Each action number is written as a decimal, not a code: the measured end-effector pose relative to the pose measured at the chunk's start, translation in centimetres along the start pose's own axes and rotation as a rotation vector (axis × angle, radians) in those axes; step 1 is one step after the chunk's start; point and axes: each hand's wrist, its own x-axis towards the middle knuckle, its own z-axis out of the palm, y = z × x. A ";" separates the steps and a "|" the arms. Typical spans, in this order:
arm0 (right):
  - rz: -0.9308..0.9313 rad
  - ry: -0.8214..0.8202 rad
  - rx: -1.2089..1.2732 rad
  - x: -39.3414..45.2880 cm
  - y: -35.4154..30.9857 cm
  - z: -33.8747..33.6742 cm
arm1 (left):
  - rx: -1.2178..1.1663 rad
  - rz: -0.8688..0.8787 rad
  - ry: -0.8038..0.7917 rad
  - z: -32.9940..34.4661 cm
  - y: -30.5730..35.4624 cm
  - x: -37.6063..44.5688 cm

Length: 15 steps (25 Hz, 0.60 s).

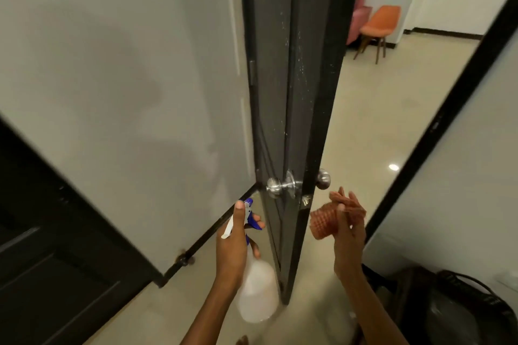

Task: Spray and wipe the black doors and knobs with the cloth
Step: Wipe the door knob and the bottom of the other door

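Observation:
A black door [269, 70] stands open, edge-on to me, with droplets on its face and edge. A silver knob [274, 187] sticks out on its left side and another silver knob [324, 178] on its right. My left hand [234, 244] grips a clear spray bottle [256, 291] by its blue and white trigger head, nozzle up near the left knob. My right hand [349, 232] holds a bunched pink-orange cloth [323, 223] just right of the door edge, below the right knob, apart from the door.
A white wall [117, 87] lies left of the door, with a second black door [42, 246] at far left. A black door frame [448, 109] runs diagonally at right. An orange chair [378, 28] stands beyond. A dark appliance [462, 314] sits at lower right.

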 end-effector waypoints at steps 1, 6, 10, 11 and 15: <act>0.083 0.094 0.070 -0.2 -0.3 -0.9 | 0.000 0.006 -0.040 0.9 0.1 0.7; 0.382 0.420 0.406 -0.8 0.5 -3.5 | 0.056 -0.056 -0.277 4.7 0.1 5.7; 0.314 0.460 0.430 -0.1 0.1 -2.0 | 0.117 -0.052 -0.464 6.2 1.0 10.1; 0.282 0.486 0.418 0.2 -0.4 -1.3 | 0.124 -0.035 -0.515 6.5 1.2 11.1; 0.039 0.722 0.291 2.5 -2.2 1.4 | 0.205 -0.064 -0.682 9.0 1.7 15.5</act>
